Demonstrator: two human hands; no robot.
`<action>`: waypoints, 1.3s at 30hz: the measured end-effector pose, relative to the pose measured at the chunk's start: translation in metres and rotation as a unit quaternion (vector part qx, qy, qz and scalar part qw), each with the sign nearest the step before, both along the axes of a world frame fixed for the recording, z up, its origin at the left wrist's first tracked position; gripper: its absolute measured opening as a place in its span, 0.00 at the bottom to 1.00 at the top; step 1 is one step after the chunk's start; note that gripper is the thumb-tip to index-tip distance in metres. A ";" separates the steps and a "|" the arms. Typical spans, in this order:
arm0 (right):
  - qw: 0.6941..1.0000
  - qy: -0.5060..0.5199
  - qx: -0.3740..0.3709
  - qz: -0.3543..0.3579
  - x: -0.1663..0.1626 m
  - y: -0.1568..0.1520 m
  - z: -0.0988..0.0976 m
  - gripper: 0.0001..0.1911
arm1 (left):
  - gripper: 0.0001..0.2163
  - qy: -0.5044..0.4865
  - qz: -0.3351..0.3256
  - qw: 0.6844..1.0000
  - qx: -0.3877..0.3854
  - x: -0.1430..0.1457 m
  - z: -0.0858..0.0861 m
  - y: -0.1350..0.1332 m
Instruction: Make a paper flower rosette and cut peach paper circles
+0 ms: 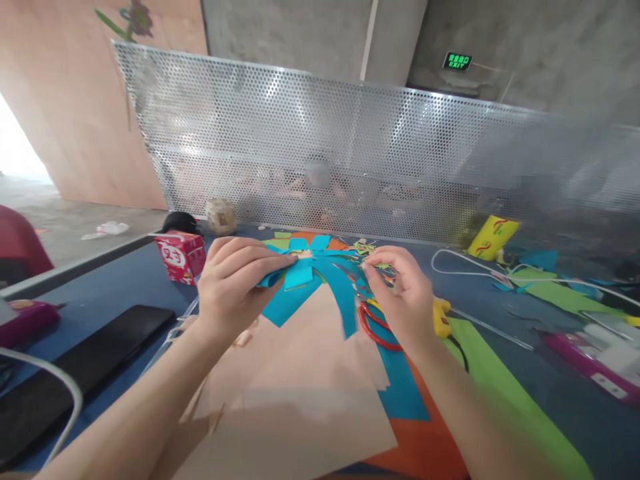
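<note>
My left hand (237,280) is closed on the left side of a blue felt-like piece (299,273) cut into several strips. The strips spread out from its middle, and one long strip (345,310) curves down on the right. My right hand (400,287) pinches at the right end of the strips, thumb against forefinger. Beneath both hands lies a large cream sheet (300,393). Red-handled scissors (373,333) rest beside my right wrist, their blades partly hidden by blue material. Behind that wrist, a yellow tool with a black cord (442,318) is partly covered.
Blue (407,393), orange (420,447) and green sheets (510,387) lie at right. A red box (181,257), a jar (221,217) and a black phone-like slab (85,360) stand or lie at left. A yellow roll (494,237) and white cable (460,270) are near the perforated metal screen (350,147).
</note>
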State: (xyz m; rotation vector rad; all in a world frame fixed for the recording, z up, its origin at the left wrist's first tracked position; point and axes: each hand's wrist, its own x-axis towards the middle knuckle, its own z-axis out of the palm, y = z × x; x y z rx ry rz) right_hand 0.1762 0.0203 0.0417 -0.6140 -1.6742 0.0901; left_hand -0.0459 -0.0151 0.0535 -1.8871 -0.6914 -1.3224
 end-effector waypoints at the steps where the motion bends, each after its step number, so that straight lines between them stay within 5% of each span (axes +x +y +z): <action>1: 0.999 -0.014 0.036 -0.015 0.000 0.001 0.000 0.04 | 0.12 -0.014 0.002 1.000 -0.011 0.000 0.001 -0.001; 5: 0.987 -0.073 0.139 -0.042 0.001 0.000 0.000 0.05 | 0.09 -0.069 -0.017 0.995 -0.070 0.002 -0.001 -0.001; 13: 0.967 -0.112 0.229 -0.013 0.002 -0.007 0.001 0.08 | 0.02 -0.146 0.004 0.966 -0.213 0.009 -0.007 0.000; 21: 0.970 -0.090 0.227 -0.016 0.003 -0.009 0.004 0.14 | 0.03 -0.099 -0.024 0.948 -0.301 0.013 -0.007 0.000; 32: 0.994 -0.071 0.086 -0.013 0.002 -0.002 0.001 0.19 | 0.05 -0.048 -0.055 0.950 -0.305 0.012 -0.007 0.003; 39: 0.994 -0.048 0.088 0.033 0.002 -0.005 -0.002 0.19 | 0.07 0.095 -0.019 0.991 -0.095 0.003 -0.007 0.003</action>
